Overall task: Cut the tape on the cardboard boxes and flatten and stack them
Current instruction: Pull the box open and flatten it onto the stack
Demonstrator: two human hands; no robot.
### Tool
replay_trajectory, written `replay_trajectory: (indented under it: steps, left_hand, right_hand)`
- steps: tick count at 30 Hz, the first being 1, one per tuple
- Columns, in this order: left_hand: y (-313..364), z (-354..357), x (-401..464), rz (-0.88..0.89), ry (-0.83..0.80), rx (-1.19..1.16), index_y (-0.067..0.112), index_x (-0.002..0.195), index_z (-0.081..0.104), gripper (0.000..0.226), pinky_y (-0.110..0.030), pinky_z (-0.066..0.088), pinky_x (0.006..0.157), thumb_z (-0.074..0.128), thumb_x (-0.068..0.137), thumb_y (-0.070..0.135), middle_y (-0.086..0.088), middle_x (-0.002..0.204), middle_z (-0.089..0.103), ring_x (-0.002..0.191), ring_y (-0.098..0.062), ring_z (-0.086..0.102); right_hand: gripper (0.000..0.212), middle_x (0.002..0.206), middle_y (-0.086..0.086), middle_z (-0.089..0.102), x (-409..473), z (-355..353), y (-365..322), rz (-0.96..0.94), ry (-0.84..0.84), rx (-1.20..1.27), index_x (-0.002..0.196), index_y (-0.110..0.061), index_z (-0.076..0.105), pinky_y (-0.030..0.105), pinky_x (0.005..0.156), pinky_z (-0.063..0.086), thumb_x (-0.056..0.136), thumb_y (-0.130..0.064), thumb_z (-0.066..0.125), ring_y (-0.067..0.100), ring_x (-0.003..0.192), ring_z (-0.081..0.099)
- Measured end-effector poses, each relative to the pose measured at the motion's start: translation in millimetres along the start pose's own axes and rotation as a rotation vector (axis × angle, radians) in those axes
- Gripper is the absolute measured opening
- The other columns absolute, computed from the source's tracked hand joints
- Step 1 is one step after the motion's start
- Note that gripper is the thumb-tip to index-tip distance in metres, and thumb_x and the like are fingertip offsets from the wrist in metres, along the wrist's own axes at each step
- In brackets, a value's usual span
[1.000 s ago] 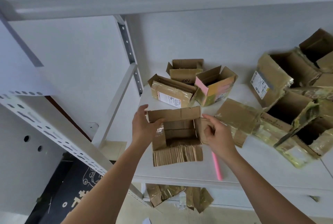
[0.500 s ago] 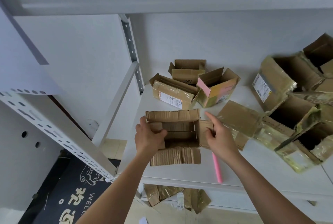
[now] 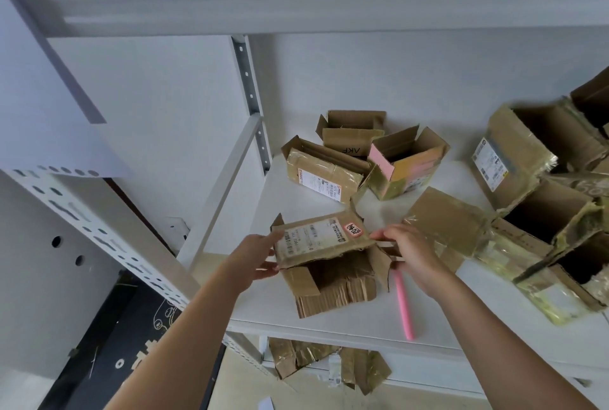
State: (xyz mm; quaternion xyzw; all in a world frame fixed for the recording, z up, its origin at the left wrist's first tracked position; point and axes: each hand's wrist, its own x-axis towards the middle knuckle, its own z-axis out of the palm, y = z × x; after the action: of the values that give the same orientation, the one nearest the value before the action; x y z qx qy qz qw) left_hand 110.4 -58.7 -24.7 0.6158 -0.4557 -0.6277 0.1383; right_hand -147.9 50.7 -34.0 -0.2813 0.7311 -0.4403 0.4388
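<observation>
Between left hand (image 3: pixel 255 256) and right hand (image 3: pixel 408 253): labelled cardboard box (image 3: pixel 324 245), gripped by both.

boxes (image 3: pixel 324 264): matt brown cardboard, glossy tape | shelf (image 3: pixel 362 327): smooth white | pink stick (image 3: pixel 404 306): smooth plastic

- Soft, even daylight fills the room; nothing dim.
- Only faint shadows sit under the cardboard boxes (image 3: pixel 331 172).
- Glare glints on the taped boxes (image 3: pixel 540 264) at right.
- Wide-angle bending warps the shelf frame (image 3: pixel 99 231); edges look slightly soft.
</observation>
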Motion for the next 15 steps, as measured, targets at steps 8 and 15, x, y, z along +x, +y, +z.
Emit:
replay_trajectory:
  steps: [8,15]
  left_hand:
    - [13,8,-11,0.41,0.038,-0.014,0.028,0.142,0.044,0.076,-0.037,0.06,0.08,0.058,0.083,-0.018,0.0,0.124,0.057,0.114,-0.024,0.06]
    - [16,11,-16,0.301,0.012,-0.125,0.016,0.12,0.054,0.034,-0.046,0.044,0.103,0.068,0.09,0.025,-0.011,0.109,0.066,0.11,-0.027,0.061]
  right_hand:
    - [0.039,0.104,0.007,0.067,-6,-5,-12,-0.033,-0.096,0.14,0.128,-0.042,0.047,0.04,0.082,0.054,0.093,-0.057,0.053,0.023,0.097,0.069]
    - [0.064,0.12,-0.01,0.058,-23,4,-17,-0.058,-0.117,-0.001,0.101,-0.059,0.05,0.041,0.083,0.047,0.051,-0.099,0.045,0.01,0.104,0.059]
